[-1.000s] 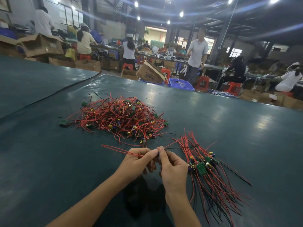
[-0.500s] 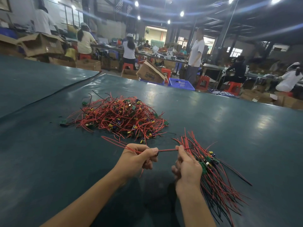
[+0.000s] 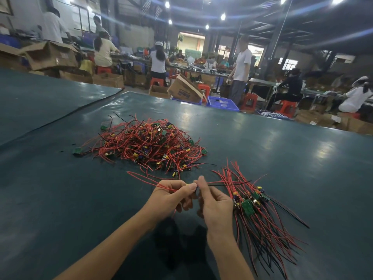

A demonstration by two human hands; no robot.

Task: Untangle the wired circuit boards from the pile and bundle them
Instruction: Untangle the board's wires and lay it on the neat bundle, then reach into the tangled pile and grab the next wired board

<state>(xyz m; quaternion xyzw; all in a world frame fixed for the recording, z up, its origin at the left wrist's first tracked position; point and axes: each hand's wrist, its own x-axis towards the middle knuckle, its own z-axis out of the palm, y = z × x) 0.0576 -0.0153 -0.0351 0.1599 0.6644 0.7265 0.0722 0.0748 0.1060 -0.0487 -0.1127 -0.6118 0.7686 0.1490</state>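
Wired board (image 3: 195, 187) in hands (image 3: 169, 197) (image 3: 217, 205), open mat (image 3: 282, 156) around

Worktop (image 3: 282, 158): plain dark teal. Pile (image 3: 149, 146): red leads, a few black, with green boards and yellow and purple components. The sorted bundle (image 3: 262, 219) and the single wired circuit board (image 3: 139, 175) show red and black leads. Beyond: blue crate (image 3: 222, 103), red stools (image 3: 286, 106), brown cardboard box (image 3: 185, 90).

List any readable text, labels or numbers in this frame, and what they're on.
None legible.
Tilted cardboard box: blue print, too blurred to read.
Open carton far left: pale label, too blurred.
Green circuit board in the bundle: no markings readable.
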